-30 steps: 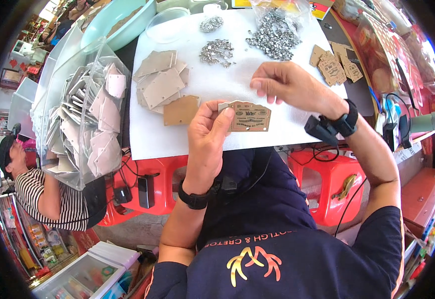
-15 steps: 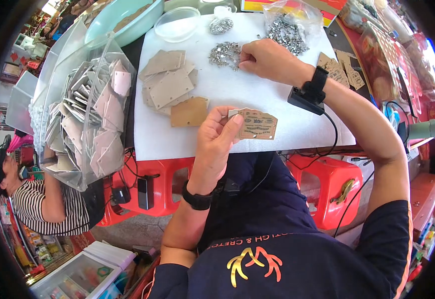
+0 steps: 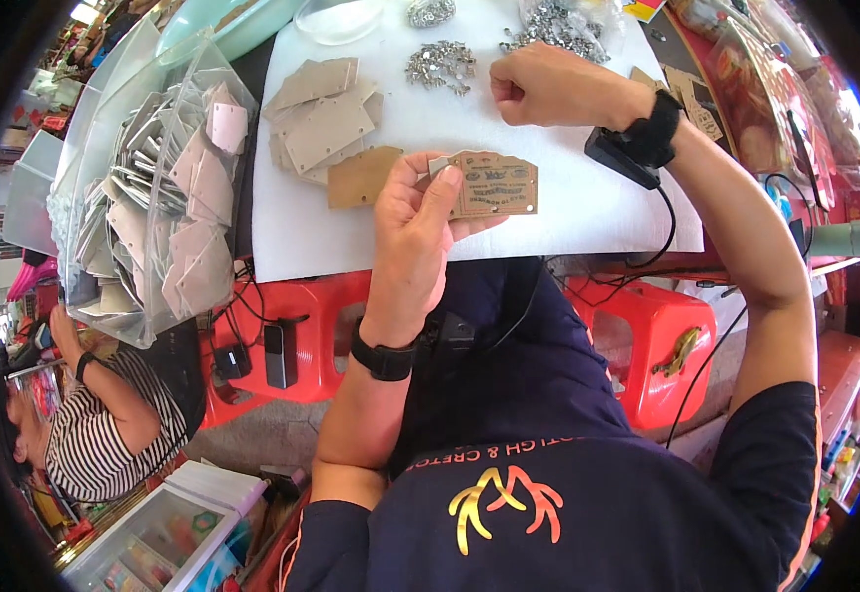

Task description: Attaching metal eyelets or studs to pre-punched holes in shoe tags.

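My left hand (image 3: pixel 418 209) pinches a brown printed cardboard tag (image 3: pixel 502 185) with small holes near its edges, thumb on the front and fingers behind. A pale layer shows behind its left end. Farther off, my right hand (image 3: pixel 553 91) is closed above the white sheet, just right of a small pile of silvery metal pieces (image 3: pixel 442 64). Whatever its fingertips hold is hidden. Left of my left hand lies a plain brown card (image 3: pixel 356 181), beside a stack of pale grey punched cards (image 3: pixel 323 126).
A clear plastic bin (image 3: pixel 144 326) full of grey cards stands at the left. More metal pieces spill from a clear bag (image 3: pixel 588 35) at the back. Printed cards (image 3: pixel 691 104) lie at the right edge. Red stools (image 3: pixel 662 365) stand below; a person in stripes (image 3: pixel 109 434) is at left.
My right hand has moved right, away from the small metal pile. My left hand still holds the tag, its fingers now reaching farther behind it. The view has shifted slightly.
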`<control>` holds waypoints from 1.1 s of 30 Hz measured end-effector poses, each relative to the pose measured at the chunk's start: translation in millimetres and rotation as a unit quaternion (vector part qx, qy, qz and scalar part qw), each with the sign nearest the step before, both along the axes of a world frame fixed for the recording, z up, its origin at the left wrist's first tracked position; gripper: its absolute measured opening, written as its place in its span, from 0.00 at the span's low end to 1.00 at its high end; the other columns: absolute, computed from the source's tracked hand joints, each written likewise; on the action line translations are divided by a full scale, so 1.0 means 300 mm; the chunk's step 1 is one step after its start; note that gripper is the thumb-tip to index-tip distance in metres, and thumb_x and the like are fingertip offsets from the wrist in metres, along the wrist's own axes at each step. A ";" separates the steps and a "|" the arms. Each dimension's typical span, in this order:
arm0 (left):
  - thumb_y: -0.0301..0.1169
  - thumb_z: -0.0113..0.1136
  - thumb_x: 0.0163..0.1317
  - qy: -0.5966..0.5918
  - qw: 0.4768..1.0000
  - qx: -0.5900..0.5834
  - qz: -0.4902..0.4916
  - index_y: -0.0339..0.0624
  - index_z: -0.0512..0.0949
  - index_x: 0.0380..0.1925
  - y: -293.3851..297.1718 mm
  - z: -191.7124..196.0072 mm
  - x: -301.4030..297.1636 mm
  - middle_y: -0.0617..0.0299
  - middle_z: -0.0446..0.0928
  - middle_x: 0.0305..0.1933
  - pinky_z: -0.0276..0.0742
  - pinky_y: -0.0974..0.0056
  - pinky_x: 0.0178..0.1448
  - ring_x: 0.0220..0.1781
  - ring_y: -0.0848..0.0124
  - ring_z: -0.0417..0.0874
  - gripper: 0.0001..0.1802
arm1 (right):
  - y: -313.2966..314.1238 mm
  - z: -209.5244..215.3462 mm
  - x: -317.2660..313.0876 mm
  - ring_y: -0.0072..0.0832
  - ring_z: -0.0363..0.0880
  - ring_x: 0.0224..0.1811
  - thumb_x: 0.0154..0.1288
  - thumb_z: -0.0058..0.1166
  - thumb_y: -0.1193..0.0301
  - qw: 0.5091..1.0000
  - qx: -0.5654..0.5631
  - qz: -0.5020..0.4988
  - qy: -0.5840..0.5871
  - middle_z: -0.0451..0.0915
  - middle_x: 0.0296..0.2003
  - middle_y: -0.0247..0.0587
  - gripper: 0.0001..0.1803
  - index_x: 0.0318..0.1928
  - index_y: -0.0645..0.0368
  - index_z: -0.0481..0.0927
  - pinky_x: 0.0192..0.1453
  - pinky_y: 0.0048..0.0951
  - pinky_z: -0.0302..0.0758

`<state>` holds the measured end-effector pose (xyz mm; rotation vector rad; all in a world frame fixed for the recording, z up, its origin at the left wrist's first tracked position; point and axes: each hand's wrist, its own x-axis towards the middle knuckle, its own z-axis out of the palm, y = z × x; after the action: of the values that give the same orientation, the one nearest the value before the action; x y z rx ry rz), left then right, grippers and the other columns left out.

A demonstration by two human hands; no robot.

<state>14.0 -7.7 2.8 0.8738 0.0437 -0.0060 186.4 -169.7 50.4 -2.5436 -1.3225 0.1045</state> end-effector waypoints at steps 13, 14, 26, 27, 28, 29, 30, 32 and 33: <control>0.26 0.49 0.71 0.004 0.999 0.051 0.015 0.39 0.70 0.49 -0.022 0.025 0.008 0.53 0.79 0.49 0.87 0.57 0.48 0.48 0.63 0.84 0.09 | -0.052 -0.002 -0.063 0.40 0.78 0.25 0.58 0.55 0.70 0.997 -0.017 -0.060 0.038 0.78 0.21 0.50 0.10 0.30 0.66 0.79 0.33 0.36 0.74; 0.26 0.50 0.71 0.004 0.999 0.045 0.023 0.36 0.69 0.49 -0.027 0.030 0.010 0.52 0.79 0.47 0.88 0.57 0.48 0.47 0.63 0.85 0.09 | -0.051 -0.003 -0.065 0.42 0.79 0.26 0.58 0.55 0.69 0.998 -0.017 -0.054 0.032 0.78 0.22 0.51 0.10 0.30 0.66 0.80 0.34 0.37 0.74; 0.25 0.53 0.69 0.015 0.997 0.068 -0.024 0.34 0.75 0.50 -0.041 0.056 0.020 0.53 0.80 0.48 0.85 0.61 0.51 0.47 0.67 0.84 0.12 | -0.084 -0.040 -0.049 0.38 0.78 0.25 0.60 0.53 0.71 0.999 0.043 -0.007 -0.002 0.77 0.21 0.46 0.08 0.31 0.64 0.77 0.32 0.35 0.73; 0.25 0.54 0.68 0.022 0.998 0.048 -0.027 0.32 0.76 0.48 -0.037 0.052 0.021 0.52 0.81 0.46 0.86 0.63 0.48 0.45 0.68 0.85 0.11 | -0.078 -0.022 -0.057 0.38 0.78 0.25 0.60 0.53 0.71 0.999 0.044 -0.005 -0.002 0.77 0.21 0.46 0.08 0.31 0.64 0.77 0.32 0.35 0.73; 0.25 0.54 0.68 0.022 0.998 0.048 -0.025 0.32 0.76 0.48 -0.034 0.050 0.022 0.52 0.81 0.46 0.86 0.63 0.48 0.45 0.68 0.85 0.11 | -0.079 -0.001 -0.064 0.30 0.76 0.23 0.61 0.54 0.71 0.988 0.047 -0.030 0.143 0.77 0.21 0.40 0.07 0.32 0.63 0.78 0.30 0.31 0.72; 0.25 0.55 0.68 0.024 0.998 0.048 -0.025 0.33 0.76 0.47 -0.032 0.049 0.023 0.53 0.81 0.45 0.86 0.64 0.48 0.44 0.68 0.85 0.10 | -0.078 0.021 -0.074 0.23 0.75 0.21 0.63 0.54 0.70 0.956 0.049 -0.053 0.284 0.76 0.20 0.35 0.07 0.33 0.62 0.79 0.28 0.26 0.72; 0.25 0.57 0.67 0.026 0.998 0.047 -0.026 0.33 0.77 0.46 -0.031 0.048 0.023 0.54 0.82 0.44 0.86 0.65 0.47 0.44 0.69 0.85 0.10 | -0.083 0.038 -0.089 0.23 0.75 0.21 0.63 0.54 0.70 0.956 0.049 -0.053 0.284 0.76 0.20 0.35 0.07 0.33 0.62 0.79 0.28 0.26 0.72; 0.26 0.58 0.66 0.028 0.998 0.057 -0.025 0.34 0.77 0.45 -0.024 0.048 0.029 0.55 0.82 0.43 0.86 0.65 0.47 0.43 0.69 0.85 0.09 | -0.099 0.059 -0.114 0.12 0.72 0.22 0.66 0.54 0.69 0.900 0.106 -0.030 0.422 0.75 0.21 0.26 0.07 0.36 0.60 0.81 0.26 0.18 0.70; 0.26 0.59 0.66 0.029 0.997 0.067 -0.025 0.34 0.77 0.44 -0.024 0.050 0.031 0.56 0.83 0.42 0.86 0.65 0.47 0.42 0.69 0.86 0.09 | -0.107 0.060 -0.120 0.12 0.72 0.22 0.66 0.54 0.69 0.900 0.106 -0.031 0.422 0.75 0.21 0.26 0.07 0.36 0.60 0.81 0.26 0.18 0.70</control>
<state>23.2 -14.9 17.7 1.0078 0.0765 -0.0766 150.3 -201.7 68.6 -1.9517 -0.8323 0.8833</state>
